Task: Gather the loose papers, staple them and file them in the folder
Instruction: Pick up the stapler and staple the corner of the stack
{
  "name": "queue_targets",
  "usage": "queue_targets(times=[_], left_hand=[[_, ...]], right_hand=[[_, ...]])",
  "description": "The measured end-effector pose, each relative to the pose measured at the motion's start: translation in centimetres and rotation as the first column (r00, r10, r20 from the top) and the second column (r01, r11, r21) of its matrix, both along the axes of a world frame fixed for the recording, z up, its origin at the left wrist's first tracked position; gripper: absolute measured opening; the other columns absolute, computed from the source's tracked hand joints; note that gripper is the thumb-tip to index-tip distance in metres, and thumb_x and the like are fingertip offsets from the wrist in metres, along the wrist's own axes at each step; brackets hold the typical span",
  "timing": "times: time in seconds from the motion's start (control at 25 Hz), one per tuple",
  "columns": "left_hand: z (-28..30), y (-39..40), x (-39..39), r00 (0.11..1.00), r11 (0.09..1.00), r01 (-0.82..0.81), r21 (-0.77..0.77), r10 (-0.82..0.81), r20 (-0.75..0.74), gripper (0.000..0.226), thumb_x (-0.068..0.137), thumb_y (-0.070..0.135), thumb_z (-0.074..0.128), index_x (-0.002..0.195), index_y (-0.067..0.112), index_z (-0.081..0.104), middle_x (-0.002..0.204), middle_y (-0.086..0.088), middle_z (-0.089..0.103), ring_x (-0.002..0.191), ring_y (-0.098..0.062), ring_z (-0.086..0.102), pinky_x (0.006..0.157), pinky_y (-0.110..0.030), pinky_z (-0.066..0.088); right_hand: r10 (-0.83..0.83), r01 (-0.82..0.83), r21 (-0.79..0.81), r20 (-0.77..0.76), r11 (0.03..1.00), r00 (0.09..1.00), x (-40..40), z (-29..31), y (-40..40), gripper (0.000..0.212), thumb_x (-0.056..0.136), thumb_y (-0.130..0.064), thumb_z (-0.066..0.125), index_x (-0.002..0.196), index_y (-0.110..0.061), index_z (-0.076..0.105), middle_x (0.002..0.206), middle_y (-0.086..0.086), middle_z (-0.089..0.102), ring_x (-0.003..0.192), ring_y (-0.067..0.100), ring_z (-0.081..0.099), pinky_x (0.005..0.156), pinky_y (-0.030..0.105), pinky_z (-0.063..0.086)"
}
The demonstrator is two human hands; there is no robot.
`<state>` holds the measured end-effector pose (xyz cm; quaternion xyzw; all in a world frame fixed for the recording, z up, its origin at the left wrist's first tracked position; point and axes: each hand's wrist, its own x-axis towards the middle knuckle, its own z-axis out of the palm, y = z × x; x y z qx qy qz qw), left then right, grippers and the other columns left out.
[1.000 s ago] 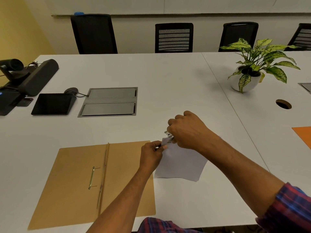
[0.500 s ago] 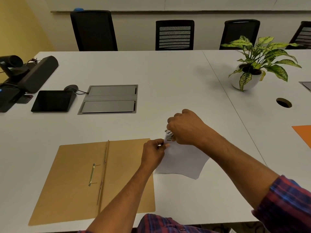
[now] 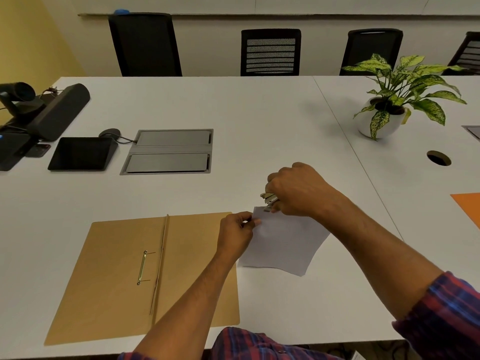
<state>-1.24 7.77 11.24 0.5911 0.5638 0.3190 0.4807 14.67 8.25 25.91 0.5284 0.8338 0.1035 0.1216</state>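
A stack of white papers (image 3: 283, 242) lies on the white table, just right of an open brown folder (image 3: 111, 276) with a brass fastener (image 3: 142, 267) on its left leaf. My left hand (image 3: 235, 236) pinches the papers' upper left edge. My right hand (image 3: 298, 189) is closed around a small metal stapler (image 3: 268, 200), whose jaws sit over the papers' top left corner. Most of the stapler is hidden inside the fist.
A potted plant (image 3: 381, 118) stands at the right, near a round cable hole (image 3: 439, 157). An orange sheet (image 3: 468, 206) lies at the right edge. A grey cable hatch (image 3: 168, 151), a black tablet (image 3: 80, 153) and a speaker bar (image 3: 59, 111) sit at the left. Black chairs (image 3: 270, 51) line the far side.
Both hands stay at the papers' top left corner; my right hand with the stapler has shifted only slightly over that corner.
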Motion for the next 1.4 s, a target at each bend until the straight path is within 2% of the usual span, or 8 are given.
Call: queue_targets(times=[0.32,0.44,0.64,0.8,0.92,1.08,1.28,1.4], left_hand=[[1.0,-0.3,0.5,1.000,1.000,0.024,0.020,-0.024,0.018,0.014,0.088,0.017,0.068,0.093,0.014,0.081,0.080,0.000,0.076,0.062,-0.009,0.062,0.065,-0.024,0.049],[1.3,-0.6,0.3,0.999,0.996,0.053,0.068,-0.052,-0.015,0.016,0.091,0.022,0.066,0.101,0.015,0.077,0.081,0.004,0.073,0.063,-0.011,0.062,0.065,-0.029,0.049],[3.7,-1.3,0.2,0.985,0.972,0.170,0.161,-0.163,-0.051,0.062,0.078,0.052,0.075,0.132,0.032,0.053,0.104,0.024,0.063,0.078,-0.002,0.069,0.066,-0.019,0.059],[4.6,-0.6,0.2,0.967,0.940,0.231,0.250,-0.193,-0.165,0.042,0.088,0.035,0.069,0.127,0.020,0.061,0.121,0.004,0.068,0.082,-0.005,0.066,0.072,-0.019,0.055],[5.0,-0.1,0.2,0.945,0.926,0.279,0.255,-0.219,-0.242,0.029,0.088,0.024,0.069,0.116,0.017,0.066,0.113,0.002,0.072,0.085,-0.015,0.071,0.076,-0.034,0.060],[4.2,0.0,0.8,0.953,0.913,0.243,0.326,-0.163,-0.253,0.020,0.086,0.006,0.065,0.106,0.012,0.066,0.102,-0.004,0.073,0.084,-0.020,0.068,0.074,-0.033,0.059],[3.5,-0.4,1.5,0.966,0.911,0.221,0.348,-0.155,-0.208,0.017,0.089,0.014,0.065,0.106,0.009,0.068,0.099,-0.007,0.073,0.080,-0.015,0.062,0.069,-0.016,0.050],[3.8,-0.2,1.3,0.974,0.943,0.212,0.256,-0.181,-0.138,0.024,0.088,0.020,0.070,0.110,0.013,0.069,0.106,-0.002,0.073,0.083,-0.012,0.068,0.076,-0.023,0.059]], right_hand=[[0.042,-0.040,-0.056,0.031,0.998,0.999,-1.6,-1.1,0.1,0.017,0.089,-0.032,0.062,0.088,-0.017,0.070,0.086,-0.001,0.070,0.077,0.020,0.064,0.070,0.030,0.035],[0.019,-0.016,-0.066,0.041,0.998,0.999,-1.8,-0.9,0.2,0.018,0.089,-0.029,0.061,0.076,-0.017,0.061,0.079,0.001,0.068,0.067,0.020,0.058,0.070,0.030,0.036],[-0.021,0.021,-0.068,0.006,0.997,1.000,-1.7,-0.4,0.1,0.015,0.089,-0.031,0.061,0.081,-0.019,0.067,0.072,-0.002,0.064,0.061,0.017,0.054,0.070,0.030,0.047],[0.026,-0.022,-0.104,0.036,0.994,0.999,-1.6,0.3,0.0,0.025,0.089,-0.037,0.063,0.073,-0.020,0.055,0.068,-0.001,0.056,0.059,0.019,0.052,0.069,0.031,0.049],[0.057,-0.050,-0.126,0.057,0.991,0.997,-1.6,0.6,-0.3,0.027,0.091,-0.036,0.062,0.074,-0.018,0.050,0.066,-0.001,0.050,0.061,0.020,0.050,0.069,0.031,0.046],[0.064,-0.055,-0.125,0.066,0.991,0.996,-1.7,0.6,-0.5,0.024,0.091,-0.029,0.062,0.074,-0.020,0.047,0.055,-0.005,0.031,0.048,0.014,0.038,0.051,0.025,0.029],[0.022,-0.014,-0.125,0.067,0.992,0.998,-0.9,0.2,-0.6,0.028,0.090,-0.036,0.063,0.073,-0.019,0.050,0.056,-0.005,0.034,0.057,0.020,0.048,0.047,0.023,0.024],[-0.035,0.042,-0.137,0.058,0.990,0.998,-0.7,-0.4,-0.6,0.019,0.090,-0.030,0.062,0.079,-0.016,0.058,0.067,-0.003,0.054,0.064,0.019,0.053,0.053,0.026,0.033]])
